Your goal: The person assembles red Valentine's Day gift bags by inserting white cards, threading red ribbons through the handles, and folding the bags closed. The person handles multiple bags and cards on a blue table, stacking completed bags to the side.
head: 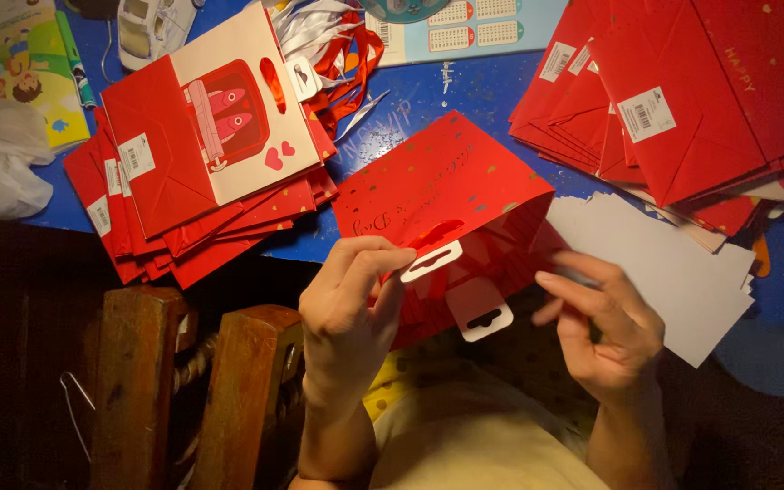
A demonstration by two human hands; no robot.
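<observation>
Left hand [348, 299] fingers pinch the red paper bag [446, 195] at its rim — light, creasable — right hand [605, 331] loosely curled, empty.

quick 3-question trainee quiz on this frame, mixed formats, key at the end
1. True or false: the left hand pinches the white hang tag on the red gift bag.
2. What does the right hand hold? A) white ribbon B) nothing clearly visible C) a marker
3. Fill in: the stack of white sheets lies to the bag's ____.

Key: 1 true; 2 B, its fingers are curled by the bag's edge with no object showing; 3 right.
</observation>
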